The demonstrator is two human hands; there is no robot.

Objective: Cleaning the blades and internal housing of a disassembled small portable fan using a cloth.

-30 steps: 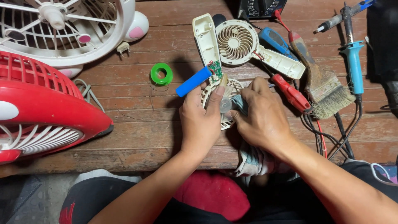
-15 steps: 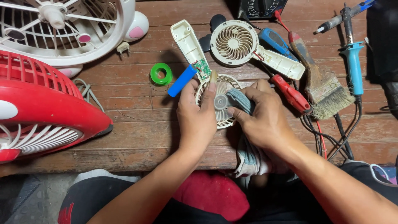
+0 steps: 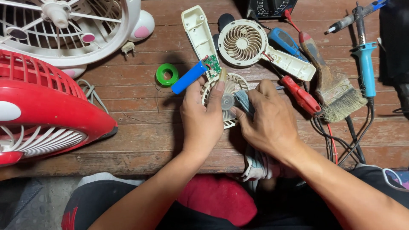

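Our left hand (image 3: 203, 119) was clamped on the cream fan grille (image 3: 223, 102), thumb across its face, holding it just above the wooden bench (image 3: 140, 106). Our right hand (image 3: 270, 121) was closed on a grey-blue rag (image 3: 245, 102), pressing it against the grille's hub. A blue battery cell (image 3: 188, 77) and small green circuit board (image 3: 211, 65) hung by the left fingertips. Just beyond lay the open handheld fan body (image 3: 255, 47); right of it, a red-handled screwdriver (image 3: 301, 96) and paintbrush (image 3: 332, 91). A green tape roll (image 3: 167, 74) sat left.
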